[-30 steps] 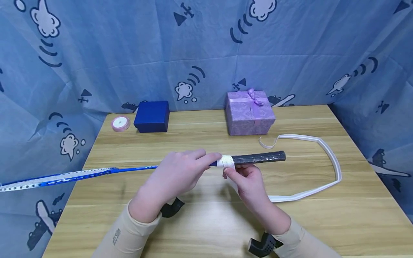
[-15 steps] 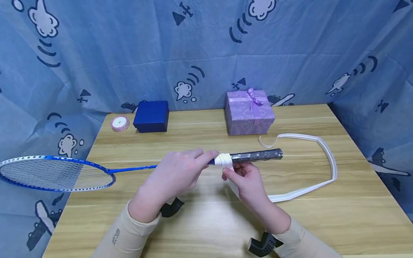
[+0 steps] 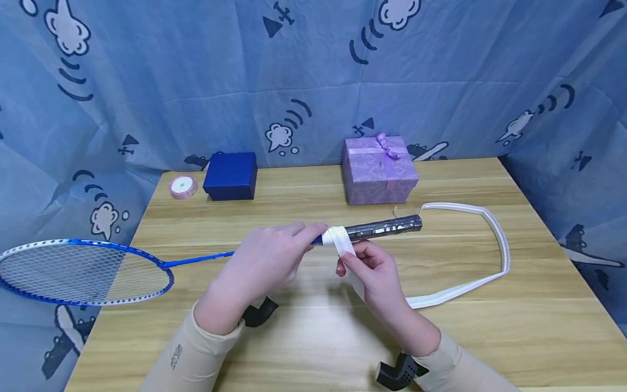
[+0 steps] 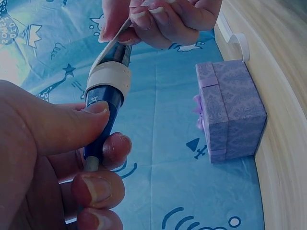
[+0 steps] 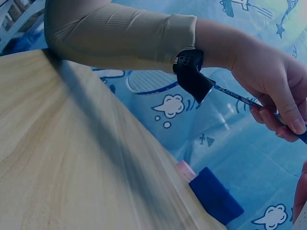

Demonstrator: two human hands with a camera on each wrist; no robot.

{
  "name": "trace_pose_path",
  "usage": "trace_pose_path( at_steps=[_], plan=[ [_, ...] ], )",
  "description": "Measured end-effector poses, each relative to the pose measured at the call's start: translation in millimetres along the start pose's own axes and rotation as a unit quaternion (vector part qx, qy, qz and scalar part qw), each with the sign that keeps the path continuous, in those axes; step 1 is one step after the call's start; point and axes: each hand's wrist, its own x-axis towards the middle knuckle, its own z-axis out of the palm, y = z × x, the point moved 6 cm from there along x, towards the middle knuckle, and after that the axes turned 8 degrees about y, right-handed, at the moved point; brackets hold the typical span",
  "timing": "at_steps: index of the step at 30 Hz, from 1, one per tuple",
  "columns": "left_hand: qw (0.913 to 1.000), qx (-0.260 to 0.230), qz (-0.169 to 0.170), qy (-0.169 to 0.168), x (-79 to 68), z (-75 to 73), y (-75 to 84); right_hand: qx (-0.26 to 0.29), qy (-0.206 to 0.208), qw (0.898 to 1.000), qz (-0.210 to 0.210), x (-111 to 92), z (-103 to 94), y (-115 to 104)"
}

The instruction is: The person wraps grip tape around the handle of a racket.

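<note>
My left hand (image 3: 271,258) grips a blue and white badminton racket (image 3: 201,258) at the cone just below its black handle (image 3: 384,227). In the left wrist view, the thumb lies along the blue cone (image 4: 103,101), fingers curled beneath. One band of white overgrip tape (image 4: 109,79) circles the handle's upper end. My right hand (image 3: 374,272) pinches the tape between thumb and fingers, close beside the handle, and a taut stretch runs from the band to it. Past that hand the loose tape (image 3: 458,294) curves across the table. The racket's head (image 3: 88,272) points left, its strings showing.
A blue box (image 3: 230,177) and a pink ribbon roll (image 3: 183,186) stand at the table's back left. Behind the handle is a purple gift box (image 3: 381,171) with a bow. A blue patterned curtain (image 3: 313,71) hangs along the wooden table's (image 3: 303,348) back and sides.
The racket has turned about its length, so its head shows flat rather than edge-on. The handle's butt has moved left and slightly up, and the tape between band and right hand shows longer.
</note>
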Motion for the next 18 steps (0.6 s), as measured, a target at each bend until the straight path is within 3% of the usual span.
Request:
trace_pose_path(
  at_steps=[9,18],
  plan=[
    [0.9999,-0.001,-0.002,-0.015,0.8,4.0,-1.0,-0.017,0.039,0.999,0.030,0.0,-3.8,2.0],
    [0.9990,-0.011,-0.015,-0.041,1.7,7.2,1.0,-0.019,0.048,0.998,0.044,0.5,-3.5,2.7]
  ],
)
